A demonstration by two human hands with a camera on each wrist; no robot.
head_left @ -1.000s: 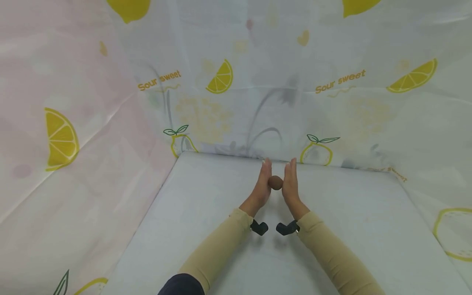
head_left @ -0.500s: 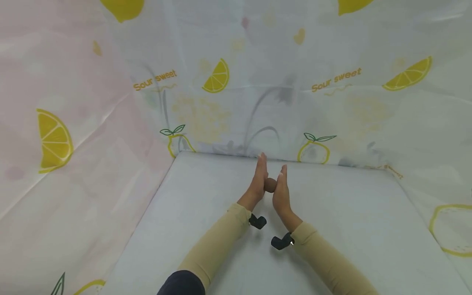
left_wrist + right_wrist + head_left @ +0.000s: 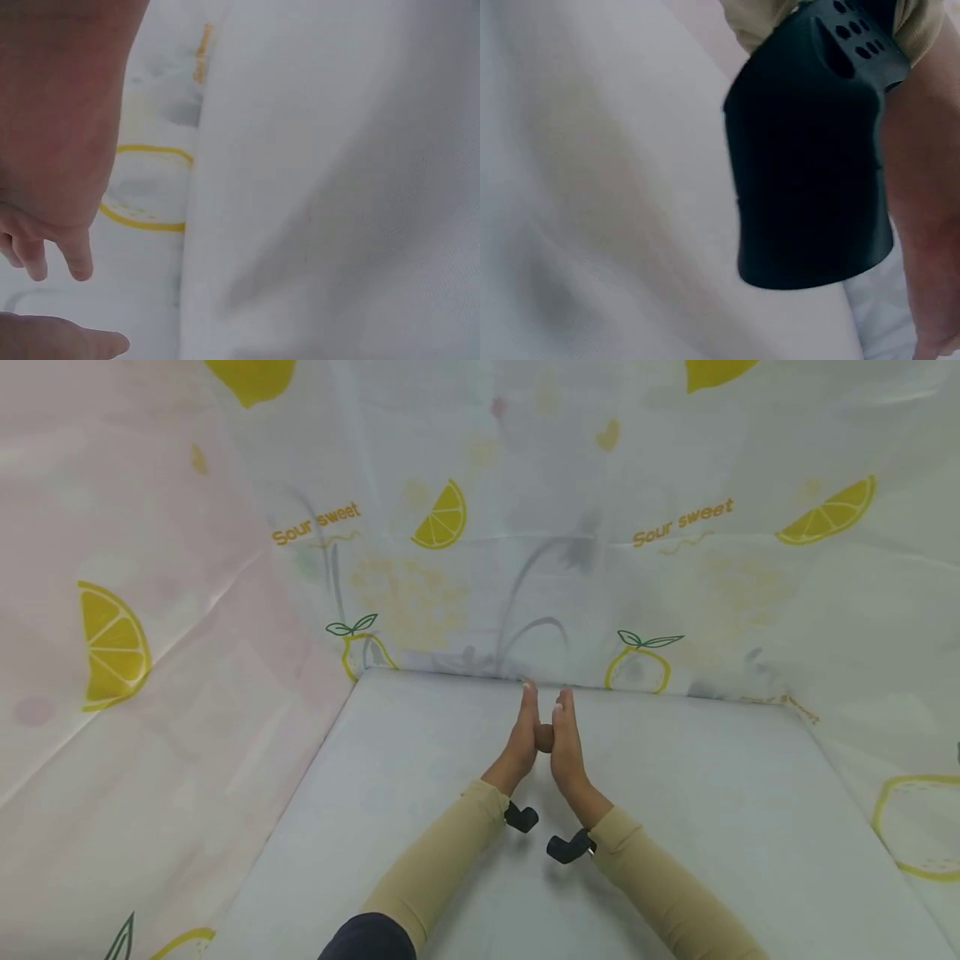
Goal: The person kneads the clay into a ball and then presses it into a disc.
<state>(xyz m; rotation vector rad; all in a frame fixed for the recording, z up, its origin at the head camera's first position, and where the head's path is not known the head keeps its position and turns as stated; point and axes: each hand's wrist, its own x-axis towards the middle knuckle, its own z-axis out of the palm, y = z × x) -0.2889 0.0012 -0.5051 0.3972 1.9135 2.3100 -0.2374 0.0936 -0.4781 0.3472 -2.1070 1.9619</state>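
A small brown ball [image 3: 544,738], whose material I cannot tell, is held between two facing palms in the head view. My left hand [image 3: 521,739] presses on its left side with fingers straight and pointing away. On its right side lies the palm of my right hand [image 3: 567,745], fingers likewise straight. Both hands are raised above the white tabletop, and they partly cover the ball's sides. Neither wrist view shows the ball.
Beneath the arms spreads a white tabletop [image 3: 420,735]. A lemon-printed sheet [image 3: 480,593] stands along its back and sides. Black wrist cameras jut inward below the hands, the left one [image 3: 522,817] and the right one [image 3: 570,847].
The palms have slid back and forth against each other, with the ball between them. Since half a second ago, my right hand has moved forward and my left slightly back; the gap looks narrower.
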